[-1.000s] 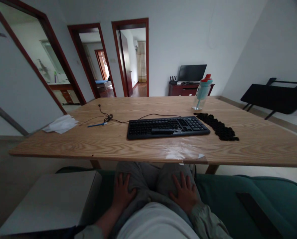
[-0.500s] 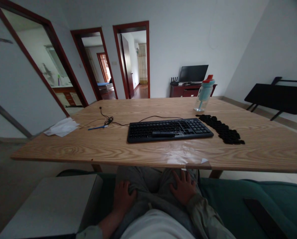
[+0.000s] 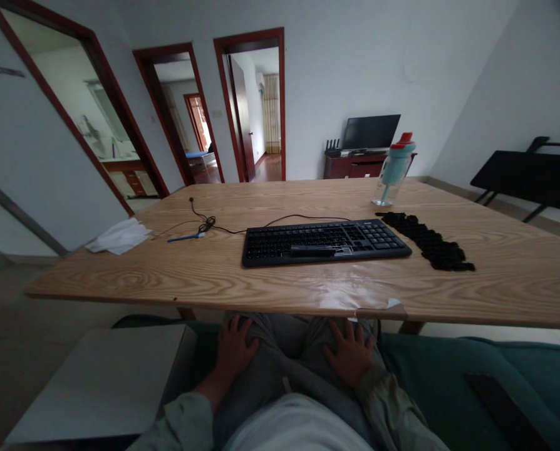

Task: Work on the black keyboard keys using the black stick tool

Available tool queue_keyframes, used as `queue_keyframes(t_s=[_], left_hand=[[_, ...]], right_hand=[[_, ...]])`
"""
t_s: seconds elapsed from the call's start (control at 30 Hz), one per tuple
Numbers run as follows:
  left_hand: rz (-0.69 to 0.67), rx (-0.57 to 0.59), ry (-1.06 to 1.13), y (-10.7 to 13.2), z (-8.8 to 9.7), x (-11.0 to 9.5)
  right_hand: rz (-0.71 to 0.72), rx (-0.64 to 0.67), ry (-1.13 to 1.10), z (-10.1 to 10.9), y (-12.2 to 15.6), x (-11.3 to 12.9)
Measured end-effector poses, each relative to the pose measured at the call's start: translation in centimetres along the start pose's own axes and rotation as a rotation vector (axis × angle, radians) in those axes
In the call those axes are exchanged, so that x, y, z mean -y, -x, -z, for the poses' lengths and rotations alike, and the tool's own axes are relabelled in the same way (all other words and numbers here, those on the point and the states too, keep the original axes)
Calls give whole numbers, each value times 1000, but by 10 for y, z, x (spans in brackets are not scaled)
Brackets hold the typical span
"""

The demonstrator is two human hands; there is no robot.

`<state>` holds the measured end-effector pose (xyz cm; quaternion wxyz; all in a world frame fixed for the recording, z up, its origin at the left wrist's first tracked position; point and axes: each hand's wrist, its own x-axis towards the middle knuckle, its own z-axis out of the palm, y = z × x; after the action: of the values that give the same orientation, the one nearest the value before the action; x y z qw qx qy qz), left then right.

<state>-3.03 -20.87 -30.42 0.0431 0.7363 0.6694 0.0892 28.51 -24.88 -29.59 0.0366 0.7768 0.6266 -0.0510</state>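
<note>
I sit at a wooden table (image 3: 167,275). My left hand (image 3: 233,351) lies flat on my left thigh, fingers spread, holding nothing. My right hand (image 3: 350,352) rests open on my right thigh just below the table's front edge. A black keyboard (image 3: 322,241) lies in the middle of the table, its cable running left to a coiled bundle (image 3: 205,222). A strip of loose black keycaps (image 3: 425,241) lies to the right of the keyboard.
A teal water bottle (image 3: 395,169) with a red cap stands behind the keycaps. White cloth (image 3: 118,237) and a blue pen (image 3: 183,237) lie at the left. A white box (image 3: 96,382) sits by my left knee, green sofa (image 3: 472,376) beneath me. Doorways and a TV are behind.
My head has shifted slightly, so the table sits a little differently in view. Both hands stay flat on my thighs, slid a little forward toward the table edge.
</note>
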Motion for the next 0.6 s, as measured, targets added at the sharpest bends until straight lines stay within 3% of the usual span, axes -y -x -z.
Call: queue_keyframes(t_s=[0.1, 0.3, 0.47, 0.53, 0.6], left_hand=[[-12, 0, 22, 12, -2, 0], [-42, 199, -74, 15, 12, -3], [-136, 178, -57, 40, 9, -8], [-104, 207, -9, 52, 17, -15], [-109, 298, 113, 57, 44, -26]], right_hand=[[9, 2, -18, 2, 2, -2], [22, 2, -50, 7, 4, -4], [23, -11, -60, 5, 4, -4], [27, -22, -66, 5, 4, -5], [20, -10, -67, 5, 3, -6]])
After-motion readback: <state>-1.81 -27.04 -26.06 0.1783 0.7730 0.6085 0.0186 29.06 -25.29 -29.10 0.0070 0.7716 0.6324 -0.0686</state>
